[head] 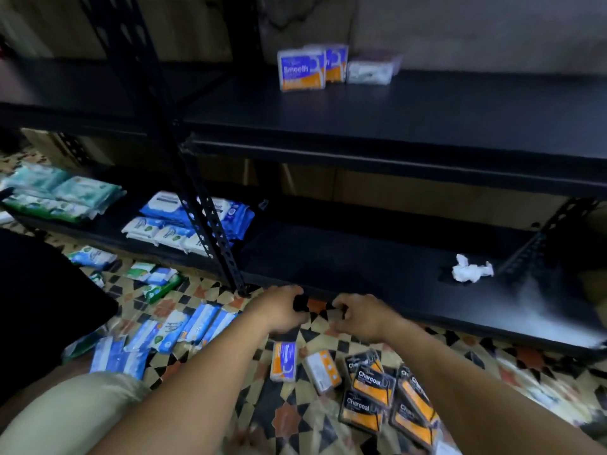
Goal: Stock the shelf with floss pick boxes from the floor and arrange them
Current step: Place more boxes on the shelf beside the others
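Observation:
Two blue-and-orange "Smooth" floss pick boxes stand on the middle shelf, next to a clear box. On the tiled floor lie an orange box, a white-and-orange box and a pile of black-and-orange "Charcoal" boxes. My left hand and my right hand hover low over the floor, just in front of the bottom shelf's edge, beyond the boxes. Both have curled fingers. A small black shape shows at the left fingertips; blur hides whether it is held.
The bottom shelf carries a crumpled white tissue at right and blue and white wipe packs at left. A perforated black post stands left of my hands. More wipe packs litter the floor at left.

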`<state>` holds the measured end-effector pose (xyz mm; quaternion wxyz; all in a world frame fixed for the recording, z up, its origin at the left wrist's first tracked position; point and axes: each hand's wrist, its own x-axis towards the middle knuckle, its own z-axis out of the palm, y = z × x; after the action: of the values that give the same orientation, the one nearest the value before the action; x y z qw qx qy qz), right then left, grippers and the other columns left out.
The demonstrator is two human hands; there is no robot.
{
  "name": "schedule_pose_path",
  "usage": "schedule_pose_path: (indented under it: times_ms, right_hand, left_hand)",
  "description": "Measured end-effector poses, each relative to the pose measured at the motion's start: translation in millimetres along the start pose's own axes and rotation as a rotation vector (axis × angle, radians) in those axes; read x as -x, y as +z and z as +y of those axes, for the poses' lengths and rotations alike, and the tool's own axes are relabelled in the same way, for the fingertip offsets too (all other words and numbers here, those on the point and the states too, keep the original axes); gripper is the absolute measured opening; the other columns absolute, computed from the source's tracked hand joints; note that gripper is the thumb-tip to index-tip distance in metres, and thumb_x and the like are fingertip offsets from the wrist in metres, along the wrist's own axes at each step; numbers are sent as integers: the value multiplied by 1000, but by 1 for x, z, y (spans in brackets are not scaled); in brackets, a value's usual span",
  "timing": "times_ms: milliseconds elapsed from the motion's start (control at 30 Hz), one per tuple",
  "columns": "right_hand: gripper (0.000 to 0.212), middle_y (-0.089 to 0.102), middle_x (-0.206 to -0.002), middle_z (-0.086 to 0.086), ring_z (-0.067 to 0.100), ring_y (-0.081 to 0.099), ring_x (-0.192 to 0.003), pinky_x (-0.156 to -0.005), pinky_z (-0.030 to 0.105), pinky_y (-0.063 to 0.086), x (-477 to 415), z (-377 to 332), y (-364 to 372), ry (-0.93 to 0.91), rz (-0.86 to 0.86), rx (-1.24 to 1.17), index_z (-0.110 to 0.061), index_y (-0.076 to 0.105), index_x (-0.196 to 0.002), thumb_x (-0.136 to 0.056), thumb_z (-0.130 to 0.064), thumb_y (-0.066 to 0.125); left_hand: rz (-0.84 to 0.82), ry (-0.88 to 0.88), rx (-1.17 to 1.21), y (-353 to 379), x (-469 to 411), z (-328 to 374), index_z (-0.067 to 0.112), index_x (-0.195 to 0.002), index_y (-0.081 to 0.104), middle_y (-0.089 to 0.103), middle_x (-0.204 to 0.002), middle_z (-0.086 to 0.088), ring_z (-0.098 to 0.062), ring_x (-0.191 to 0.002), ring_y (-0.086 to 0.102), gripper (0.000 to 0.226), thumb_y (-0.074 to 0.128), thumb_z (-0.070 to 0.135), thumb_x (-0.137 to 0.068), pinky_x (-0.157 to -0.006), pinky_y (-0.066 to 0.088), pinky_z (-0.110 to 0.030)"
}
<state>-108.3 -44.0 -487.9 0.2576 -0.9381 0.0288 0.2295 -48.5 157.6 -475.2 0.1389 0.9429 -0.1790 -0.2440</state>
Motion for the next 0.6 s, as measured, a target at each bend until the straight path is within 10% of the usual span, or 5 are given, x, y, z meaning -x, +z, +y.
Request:
schedule_pose_path:
  times_ms: [600]
  right_hand:
    - [53,63,-104,-15,4,60,-95,-92,26,46,102,-111,-247,-353,491,136,-42,53,-131,-83,-58,67]
  left_hand:
    - [497,374,-66,-252,68,92,42,-135,49,61,-114,11,-8,-94,60,65,66,64,-76,-91,51,-33]
